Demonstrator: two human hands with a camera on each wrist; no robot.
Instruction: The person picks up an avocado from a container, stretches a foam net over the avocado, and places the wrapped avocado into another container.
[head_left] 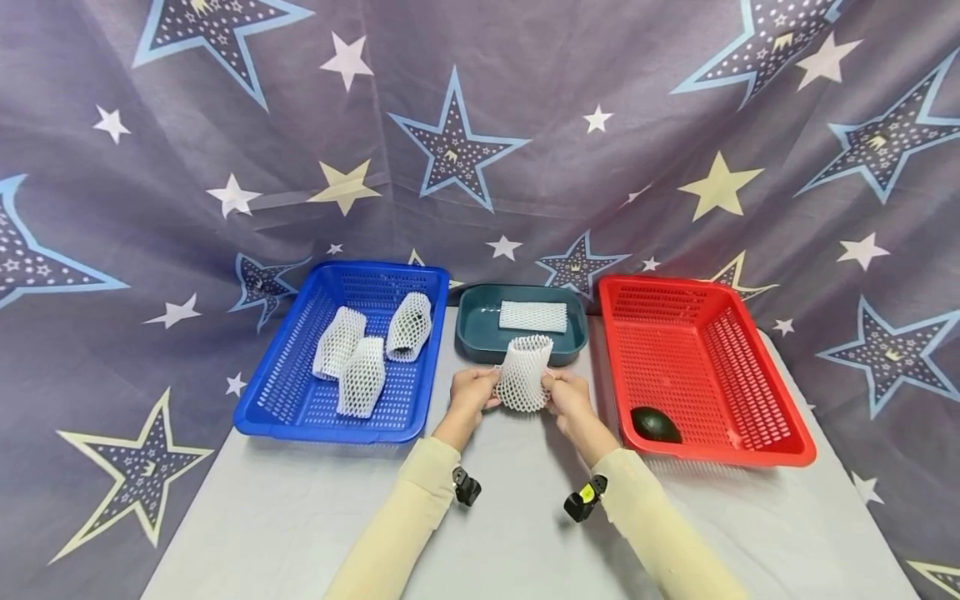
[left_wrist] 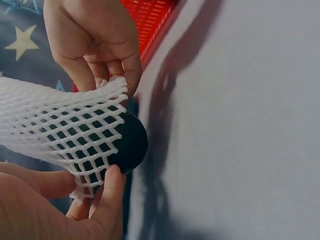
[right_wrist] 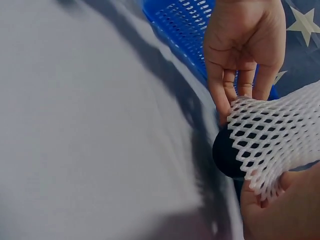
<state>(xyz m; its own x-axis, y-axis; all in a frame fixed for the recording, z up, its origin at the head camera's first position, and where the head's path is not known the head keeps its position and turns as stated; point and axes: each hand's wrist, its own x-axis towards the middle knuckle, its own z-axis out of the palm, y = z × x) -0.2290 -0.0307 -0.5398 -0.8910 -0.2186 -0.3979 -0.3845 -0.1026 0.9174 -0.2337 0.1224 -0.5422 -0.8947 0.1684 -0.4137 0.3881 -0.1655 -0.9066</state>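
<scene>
Between my two hands is a white foam net sleeve (head_left: 523,375), its top end gaping, in front of the green tray. My left hand (head_left: 472,393) pinches its left edge between thumb and fingers. The opposite edge is pinched by my right hand (head_left: 567,396). Inside the net sits a dark green avocado (left_wrist: 135,142); its rounded end pokes out of the lower opening in both wrist views, the rest covered by mesh. Another avocado (head_left: 656,425) lies in the near left corner of the red basket (head_left: 712,454).
At left, a blue basket (head_left: 330,432) holds several net-wrapped fruits (head_left: 362,379). The dark green tray (head_left: 476,337) at the back middle contains a flat foam net (head_left: 533,316). A star-patterned curtain (head_left: 465,108) hangs behind the pale table (head_left: 510,533).
</scene>
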